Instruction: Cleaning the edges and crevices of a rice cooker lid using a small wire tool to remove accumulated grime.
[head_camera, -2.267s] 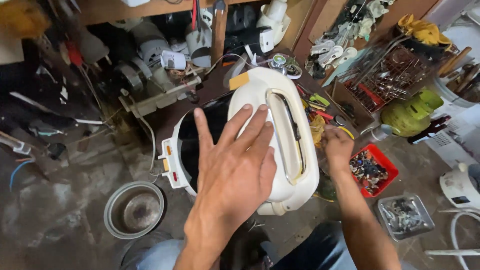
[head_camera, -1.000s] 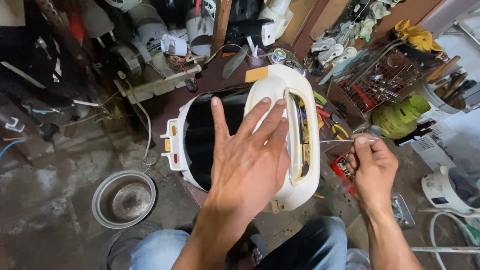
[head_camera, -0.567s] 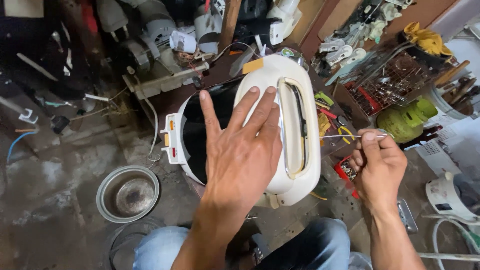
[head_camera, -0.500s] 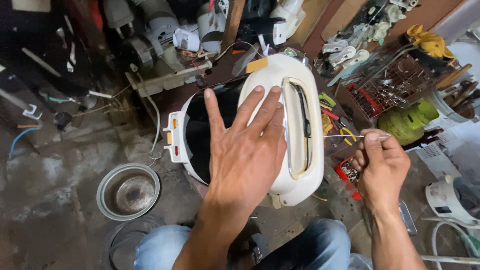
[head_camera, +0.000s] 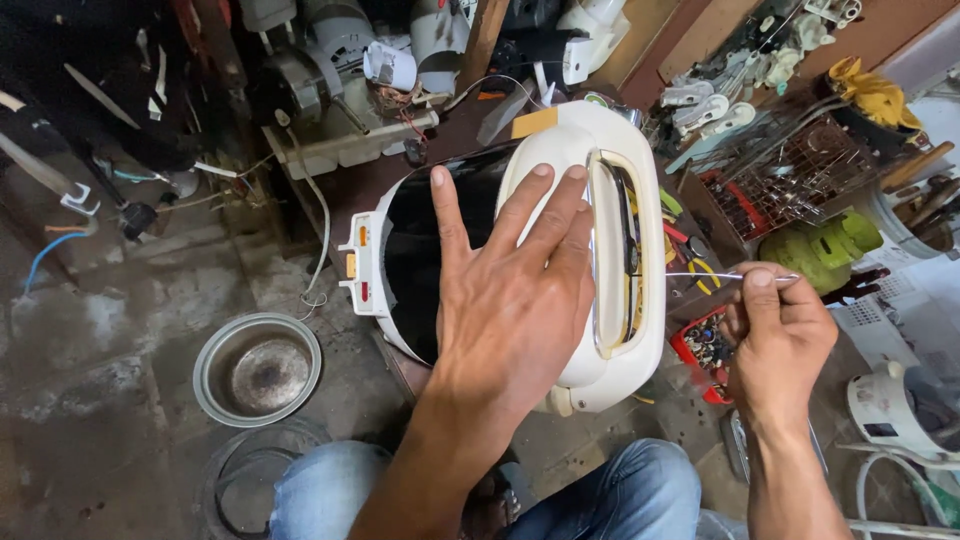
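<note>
My left hand (head_camera: 510, 290) lies flat with fingers spread on a white and black rice cooker (head_camera: 620, 180) that rests on its side over my lap. Its cream lid with a long handle faces right. My right hand (head_camera: 780, 335) is just right of the cooker, fingers closed on a thin metal rod (head_camera: 715, 276) whose tip points left toward the lid's edge.
A round metal inner pot (head_camera: 257, 367) sits on the concrete floor at left. A red tray of small parts (head_camera: 700, 345) lies under my right hand. A wire basket of tools (head_camera: 800, 170), green objects (head_camera: 820, 245) and a white appliance (head_camera: 900, 400) crowd the right. Motors and clutter fill the back.
My right hand rose from the red parts tray with a thin metal rod and brought it level beside the cooker lid. My left hand stayed flat on the cooker.
</note>
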